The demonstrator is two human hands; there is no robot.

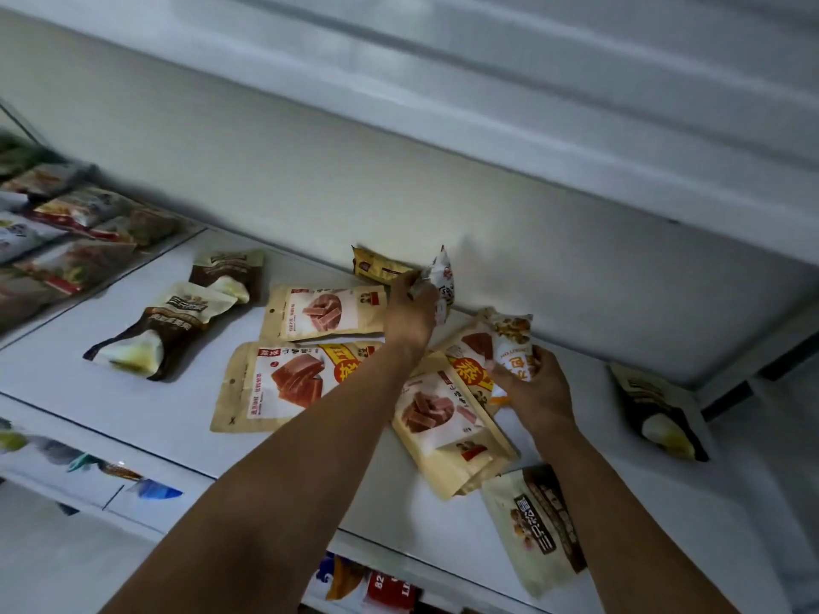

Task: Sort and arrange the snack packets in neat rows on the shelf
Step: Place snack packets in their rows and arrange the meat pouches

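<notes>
Both hands (410,316) (538,387) grip crinkled glossy pouches (444,281) (514,347).

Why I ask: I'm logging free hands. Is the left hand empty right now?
No, the left hand grips a white packet with red print.

Pale back wall (310,179) beneath white upper shelf (532,59).

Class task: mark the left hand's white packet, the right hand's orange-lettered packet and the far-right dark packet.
white packet (444,279), head view, printed face
orange-lettered packet (510,351), head view, upper front
dark packet (657,405), head view, centre
</notes>
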